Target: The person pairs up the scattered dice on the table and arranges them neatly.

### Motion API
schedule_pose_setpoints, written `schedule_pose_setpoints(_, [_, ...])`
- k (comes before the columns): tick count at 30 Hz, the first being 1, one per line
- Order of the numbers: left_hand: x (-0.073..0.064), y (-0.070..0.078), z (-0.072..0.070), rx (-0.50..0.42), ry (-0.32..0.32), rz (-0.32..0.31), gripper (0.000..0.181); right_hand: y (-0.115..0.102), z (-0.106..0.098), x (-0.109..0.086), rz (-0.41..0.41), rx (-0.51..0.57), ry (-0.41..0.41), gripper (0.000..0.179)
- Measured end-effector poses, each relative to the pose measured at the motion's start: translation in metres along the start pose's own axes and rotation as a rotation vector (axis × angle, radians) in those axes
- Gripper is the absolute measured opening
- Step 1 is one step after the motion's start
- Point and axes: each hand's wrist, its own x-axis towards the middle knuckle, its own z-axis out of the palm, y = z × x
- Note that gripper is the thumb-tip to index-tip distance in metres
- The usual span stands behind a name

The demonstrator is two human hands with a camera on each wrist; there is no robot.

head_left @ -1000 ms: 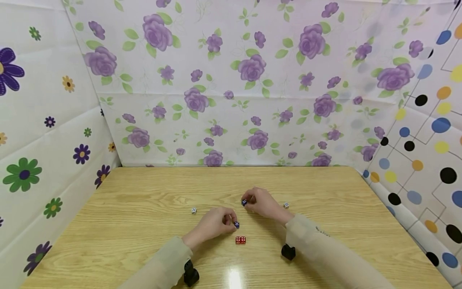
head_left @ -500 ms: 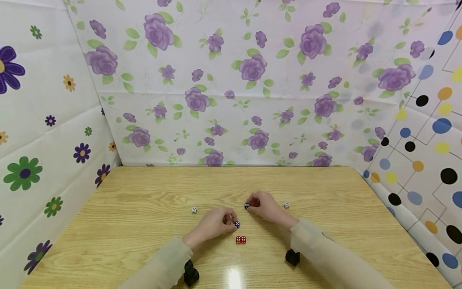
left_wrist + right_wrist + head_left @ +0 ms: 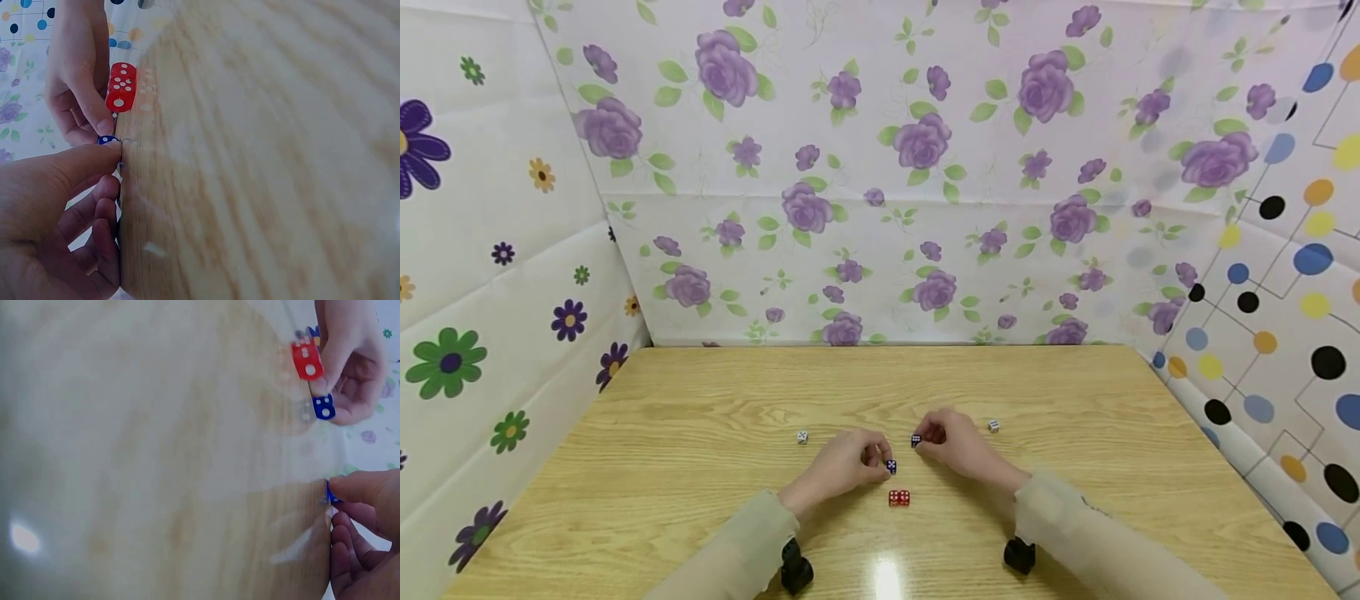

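Looking from the head, we saw the left hand [image 3: 842, 462] pinching a blue die [image 3: 891, 467] at the desk [image 3: 700, 500], just behind two red dice [image 3: 894, 498], the right hand [image 3: 955, 443] pinching a second blue die [image 3: 916, 440], and two white dice [image 3: 802, 437] lying to either side. From the left wrist, we found the left hand's die mostly covered; from the right wrist, the right hand's die was partly hidden.

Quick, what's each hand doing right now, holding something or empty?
Left hand: holding a blue die, pinched at the fingertips.
Right hand: holding a second blue die, also pinched.
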Motion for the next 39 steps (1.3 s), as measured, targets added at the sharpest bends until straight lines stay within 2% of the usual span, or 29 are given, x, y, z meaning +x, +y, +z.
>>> schedule_pose_setpoints(16, [0.000, -0.002, 0.000, -0.016, -0.008, -0.023, 0.010, -0.005, 0.006, -0.014, -0.004, 0.004, 0.033, 0.005])
schedule_pose_setpoints(22, [0.000, -0.002, 0.001, -0.011, -0.007, -0.020, 0.010, -0.008, 0.009, -0.018, -0.028, 0.002, 0.049, 0.006])
schedule_pose_setpoints(33, [-0.001, -0.001, 0.001, -0.001, 0.009, -0.005, 0.011, -0.014, 0.014, -0.024, -0.084, 0.000, 0.043, 0.006])
schedule_pose_setpoints(39, [-0.001, -0.002, 0.003, 0.001, 0.007, -0.015, 0.011, -0.016, 0.017, -0.026, -0.059, 0.000, 0.019, 0.006])
